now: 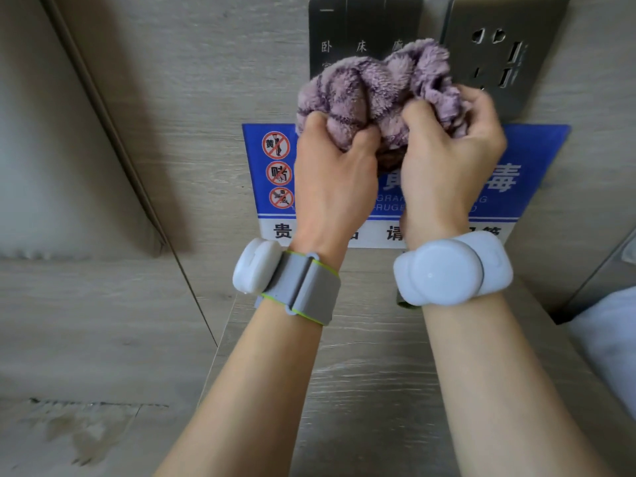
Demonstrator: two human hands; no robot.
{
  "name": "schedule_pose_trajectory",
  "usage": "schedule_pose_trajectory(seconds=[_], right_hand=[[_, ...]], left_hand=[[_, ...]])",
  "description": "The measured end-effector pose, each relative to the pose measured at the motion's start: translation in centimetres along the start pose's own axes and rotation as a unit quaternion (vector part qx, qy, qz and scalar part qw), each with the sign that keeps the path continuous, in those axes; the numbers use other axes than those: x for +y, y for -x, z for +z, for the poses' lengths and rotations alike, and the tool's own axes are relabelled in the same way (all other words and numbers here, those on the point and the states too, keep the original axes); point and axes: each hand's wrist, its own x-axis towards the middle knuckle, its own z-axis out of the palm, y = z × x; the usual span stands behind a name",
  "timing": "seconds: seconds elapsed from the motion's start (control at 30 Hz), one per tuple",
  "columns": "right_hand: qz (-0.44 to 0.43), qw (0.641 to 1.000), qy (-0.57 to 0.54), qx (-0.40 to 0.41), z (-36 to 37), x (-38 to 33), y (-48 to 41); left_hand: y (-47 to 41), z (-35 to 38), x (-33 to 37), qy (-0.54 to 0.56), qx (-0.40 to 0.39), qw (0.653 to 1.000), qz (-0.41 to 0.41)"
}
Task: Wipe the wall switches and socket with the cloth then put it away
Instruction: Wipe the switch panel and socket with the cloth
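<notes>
A fluffy purple cloth [378, 87] is bunched up in front of the wall, held from below by both hands. My left hand [332, 166] grips its left part and my right hand [454, 146] grips its right part. Behind the cloth, a dark switch panel [361, 25] with white characters sits on the wooden wall; its lower part is hidden by the cloth. To its right is a metallic grey socket plate [506, 46] with plug holes and USB ports, its lower left corner covered by the cloth and my right hand.
A blue and white warning sign [272, 173] is fixed on the wall below the switches, partly behind my hands. A wooden shelf top [371, 390] lies under my forearms. White bedding [609, 342] shows at the right edge, a padded panel [51, 166] at the left.
</notes>
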Motion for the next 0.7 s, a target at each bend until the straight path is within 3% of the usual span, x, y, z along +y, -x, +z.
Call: schedule_pose_trajectory(seconds=[0.2,0.4,0.57,0.7], right_hand=[[0.028,0.993,0.017,-0.111,1.6,-0.1,1.3],[-0.013,0.999,-0.015,-0.027,0.1,0.0,-0.3],[-0.010,0.990,0.009,-0.144,1.5,-1.0,0.8],[-0.049,0.984,0.053,-0.160,1.0,-1.3,0.8]], left_hand=[[-1.1,-1.2,-0.6,0.085,0.120,0.989,-0.034],[-0.2,-0.3,0.0,0.033,0.005,0.999,-0.005],[-1.2,-1.8,-0.5,0.092,0.100,0.990,0.022],[-0.7,-1.4,-0.4,0.094,0.162,0.981,0.050]])
